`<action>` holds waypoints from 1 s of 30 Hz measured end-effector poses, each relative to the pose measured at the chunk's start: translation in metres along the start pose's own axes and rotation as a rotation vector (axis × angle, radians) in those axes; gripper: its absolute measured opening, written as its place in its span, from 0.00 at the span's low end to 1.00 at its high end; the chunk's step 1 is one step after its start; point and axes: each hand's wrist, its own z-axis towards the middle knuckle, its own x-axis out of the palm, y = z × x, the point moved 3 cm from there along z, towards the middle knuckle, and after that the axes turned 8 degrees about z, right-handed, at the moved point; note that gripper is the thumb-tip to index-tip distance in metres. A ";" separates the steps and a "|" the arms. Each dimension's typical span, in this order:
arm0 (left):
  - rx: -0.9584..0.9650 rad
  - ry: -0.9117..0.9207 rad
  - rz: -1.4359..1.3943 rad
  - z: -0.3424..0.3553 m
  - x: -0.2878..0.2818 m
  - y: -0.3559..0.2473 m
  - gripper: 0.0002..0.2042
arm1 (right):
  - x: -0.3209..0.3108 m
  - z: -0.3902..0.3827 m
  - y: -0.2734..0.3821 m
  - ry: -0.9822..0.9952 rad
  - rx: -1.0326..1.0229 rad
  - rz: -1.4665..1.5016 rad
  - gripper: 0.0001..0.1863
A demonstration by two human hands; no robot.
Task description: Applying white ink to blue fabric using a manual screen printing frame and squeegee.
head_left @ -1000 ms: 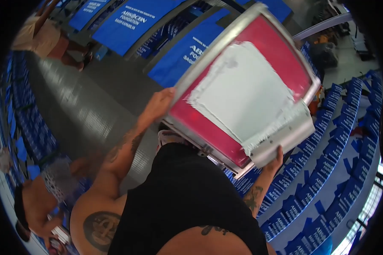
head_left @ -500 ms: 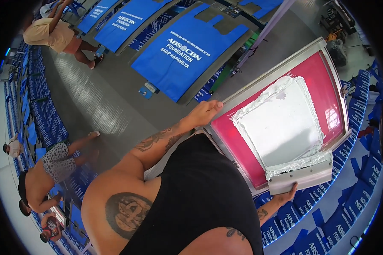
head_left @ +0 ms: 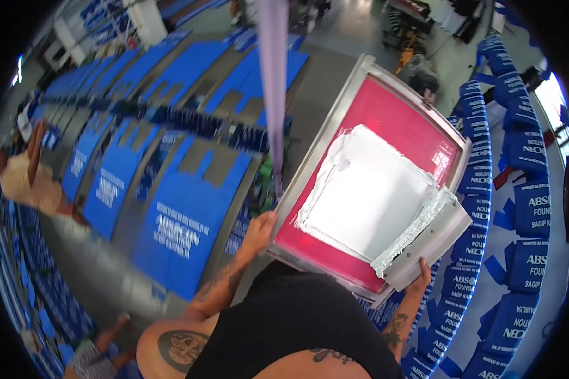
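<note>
A screen-printing frame with a metal border and pinkish-red mesh is held tilted in front of me. White ink rings a pale rectangular area in the mesh. My left hand grips the frame's near left corner. Across the frame's lower right lies a wide metal squeegee, its blade edge thick with white ink. My right hand has its fingers round the squeegee's outer edge, close to the frame's border; part of that grip is hidden.
To the left, blue bags lie flat on boards in long rows. A pale purple upright strip stands beyond the frame. Many printed blue bags hang in curved rows at right. A person in a tan top is far left; another in patterned shorts is lower left.
My view has swung to the right, so the bag rows and people sit farther left and lower. The frame has turned clockwise with both hands still on it and the squeegee.
</note>
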 end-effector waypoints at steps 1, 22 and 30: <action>0.025 -0.022 -0.014 0.022 0.005 0.010 0.21 | 0.029 0.019 0.007 0.059 0.032 -0.014 0.33; -0.061 -0.339 -0.057 0.411 0.097 -0.016 0.23 | 0.201 0.530 0.011 0.219 -0.026 -0.043 0.35; -0.203 -0.619 -0.053 0.515 0.087 -0.029 0.23 | 0.388 0.700 -0.004 0.546 0.151 -0.042 0.38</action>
